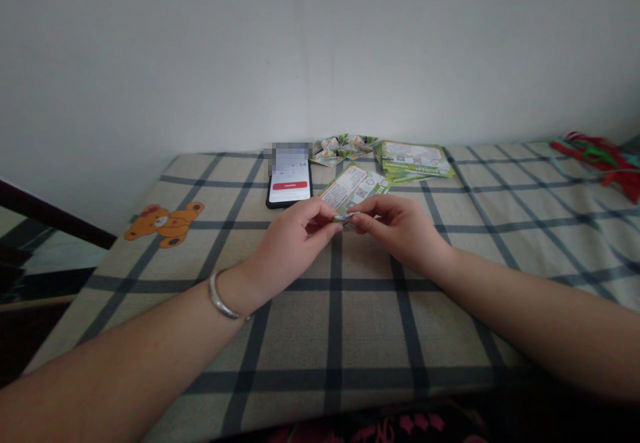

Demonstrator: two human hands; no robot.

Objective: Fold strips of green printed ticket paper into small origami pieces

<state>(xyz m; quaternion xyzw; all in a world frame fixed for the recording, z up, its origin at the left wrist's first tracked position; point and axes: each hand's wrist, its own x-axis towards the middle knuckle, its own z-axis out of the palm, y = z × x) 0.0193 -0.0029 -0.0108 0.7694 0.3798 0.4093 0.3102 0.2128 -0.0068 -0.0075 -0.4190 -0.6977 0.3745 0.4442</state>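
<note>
Plain white wall stood behind a table (450, 310) covered in a beige cloth with dark grid lines and an orange bear print (165, 224) near its left edge. Both hands met over the middle of it: the left hand (293, 240), a silver bangle (220, 300) on its wrist, and the right hand (400, 226) each pinched one end of a small folded paper piece (347, 218) between thumb and fingertips, the other fingers loosely curled. That piece sat just above the cloth, in front of a printed green-and-white leaflet (353, 186). It looked very light, thin and easily creased or torn, so a fingertip hold at its edges and folds seemed the right one. No containers showed; further back lay a loose stack of similar leaflets (415, 160), some already folded paper shapes (343, 146), and a phone (290, 180) with its screen lit. Red and green strands (603, 156) lay at the far right.
</note>
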